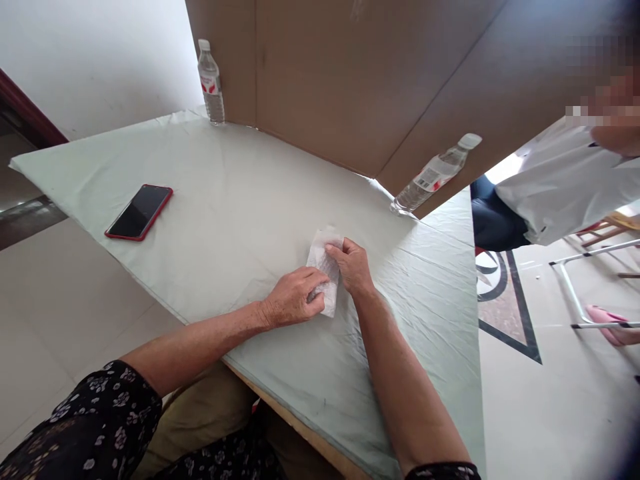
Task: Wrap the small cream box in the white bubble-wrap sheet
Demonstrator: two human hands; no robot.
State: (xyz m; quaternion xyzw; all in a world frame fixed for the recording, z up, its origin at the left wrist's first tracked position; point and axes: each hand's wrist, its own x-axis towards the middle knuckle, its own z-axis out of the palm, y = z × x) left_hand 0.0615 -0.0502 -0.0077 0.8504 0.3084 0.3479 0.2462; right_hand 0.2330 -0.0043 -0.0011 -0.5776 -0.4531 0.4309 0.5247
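A narrow white paper tissue (330, 293), looking folded into a strip, lies on or just above the pale green tablecloth (250, 200). My right hand (354, 267) pinches its upper right edge, thumb on top. Against its lower left part rests my left hand (299, 297), fingers curled over the paper with thumb and forefinger close together. The undersides of the fingers on both hands are hidden.
On the left lies a phone (140, 212) in a red case. Two water bottles (211, 87) stand against a tall brown cardboard panel (320, 73) at the back. Beyond the table's right edge sits a person in a white shirt (565, 187), near a metal-framed stool (570, 287).
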